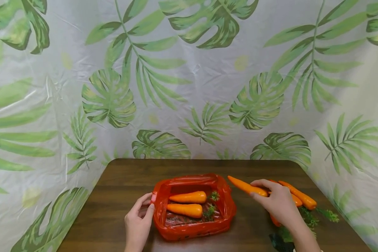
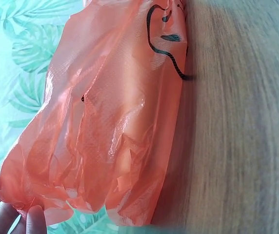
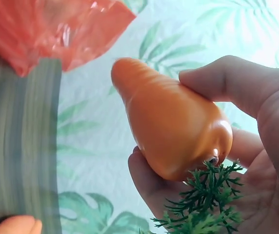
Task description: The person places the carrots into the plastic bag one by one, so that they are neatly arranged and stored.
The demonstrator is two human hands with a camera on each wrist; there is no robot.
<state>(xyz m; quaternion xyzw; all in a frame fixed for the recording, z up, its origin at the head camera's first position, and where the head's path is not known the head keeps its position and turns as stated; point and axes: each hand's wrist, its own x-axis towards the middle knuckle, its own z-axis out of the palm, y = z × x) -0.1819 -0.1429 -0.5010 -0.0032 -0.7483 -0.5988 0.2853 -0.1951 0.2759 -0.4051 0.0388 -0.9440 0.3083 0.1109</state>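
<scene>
Right wrist view: carrot [image 3: 171,126] clamped in right hand [image 1: 280,201] by thumb and fingers, near leafy top [image 3: 203,204]; tip best angled clear of bag rim. Head view: carrot held between red bag [image 1: 192,231] and other carrots [image 1: 300,196]; bag edge pinched by left hand [image 1: 138,218]; two carrots [image 1: 188,197] inside.

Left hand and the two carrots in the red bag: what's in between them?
The side of the red bag lies between the left hand and the two carrots. You can see that in the head view.
</scene>
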